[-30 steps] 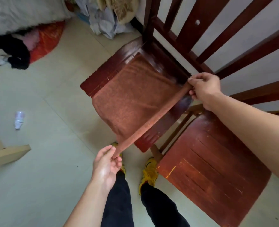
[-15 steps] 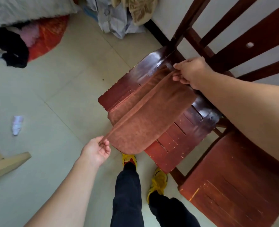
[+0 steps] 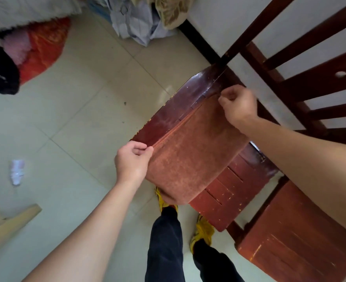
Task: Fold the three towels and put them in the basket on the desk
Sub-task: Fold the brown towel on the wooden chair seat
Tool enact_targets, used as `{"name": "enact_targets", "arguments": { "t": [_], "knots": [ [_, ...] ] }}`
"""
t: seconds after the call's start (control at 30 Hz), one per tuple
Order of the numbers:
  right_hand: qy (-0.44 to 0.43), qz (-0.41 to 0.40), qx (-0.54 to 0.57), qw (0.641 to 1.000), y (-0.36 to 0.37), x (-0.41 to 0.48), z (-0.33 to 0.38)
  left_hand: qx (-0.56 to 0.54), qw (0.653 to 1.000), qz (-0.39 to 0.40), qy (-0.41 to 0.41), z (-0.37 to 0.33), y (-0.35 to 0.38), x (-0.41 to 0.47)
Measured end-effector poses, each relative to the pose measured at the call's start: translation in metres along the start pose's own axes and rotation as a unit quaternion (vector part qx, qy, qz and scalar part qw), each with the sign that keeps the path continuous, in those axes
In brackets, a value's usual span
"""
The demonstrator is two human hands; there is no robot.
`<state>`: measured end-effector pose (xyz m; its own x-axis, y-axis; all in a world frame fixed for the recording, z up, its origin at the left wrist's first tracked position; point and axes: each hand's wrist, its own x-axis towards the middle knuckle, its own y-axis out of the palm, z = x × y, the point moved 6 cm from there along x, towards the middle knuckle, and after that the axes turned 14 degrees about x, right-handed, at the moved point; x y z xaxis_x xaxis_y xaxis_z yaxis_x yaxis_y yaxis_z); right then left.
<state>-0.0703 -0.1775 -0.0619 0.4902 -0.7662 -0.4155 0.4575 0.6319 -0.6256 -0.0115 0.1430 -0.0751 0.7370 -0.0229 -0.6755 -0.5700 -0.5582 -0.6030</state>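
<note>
A rust-brown towel (image 3: 190, 155) lies folded over on the seat of a dark red wooden chair (image 3: 176, 110), its rounded fold hanging past the seat's front edge. My left hand (image 3: 131, 159) pinches the towel's near corner at the seat's left edge. My right hand (image 3: 238, 107) pinches the far corner near the chair's back. The edge between the two hands is pulled straight. No basket, desk or other towels are in view.
A second red wooden chair (image 3: 294, 241) stands close on the right. Tiled floor (image 3: 86, 110) spreads to the left, with a crumpled white scrap (image 3: 16, 171), a light wooden leg (image 3: 11, 224), piles of cloth (image 3: 31, 49) and bags (image 3: 141, 19) at the back. My feet are under the towel.
Both hands carried the towel's edge across the seat, folding it in half. My left hand rose from below the seat to its left edge; the right moved toward the chair back.
</note>
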Motion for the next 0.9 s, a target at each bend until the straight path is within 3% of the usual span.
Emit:
{"name": "enact_targets", "arguments": {
  "t": [0.13,0.23,0.47,0.73,0.8,0.87,0.9],
  "knots": [
    [-0.095,0.094,-0.121,0.984,0.019,-0.007,0.0,0.188,0.977,0.079,0.066,-0.001,0.019,0.002],
    [-0.08,0.117,-0.128,0.982,0.026,-0.006,-0.009,0.267,0.954,0.101,0.09,0.0,0.023,-0.001],
    [-0.075,0.093,-0.13,0.984,0.027,-0.002,-0.009,0.155,0.973,0.104,0.138,0.011,0.007,0.011],
    [-0.049,0.11,-0.117,0.986,0.023,0.003,-0.009,0.209,0.975,0.002,0.078,0.027,-0.008,0.034],
    [-0.055,0.073,-0.117,0.989,0.017,0.001,-0.001,0.218,0.973,-0.013,0.069,0.026,-0.011,0.032],
    [-0.085,0.021,-0.094,0.992,0.017,-0.011,0.009,0.157,0.987,0.03,0.021,0.031,-0.006,0.035],
    [-0.067,0.031,-0.041,0.996,0.023,-0.017,0.006,0.102,0.993,0.064,-0.009,0.034,0.001,0.036]
  ]
}}
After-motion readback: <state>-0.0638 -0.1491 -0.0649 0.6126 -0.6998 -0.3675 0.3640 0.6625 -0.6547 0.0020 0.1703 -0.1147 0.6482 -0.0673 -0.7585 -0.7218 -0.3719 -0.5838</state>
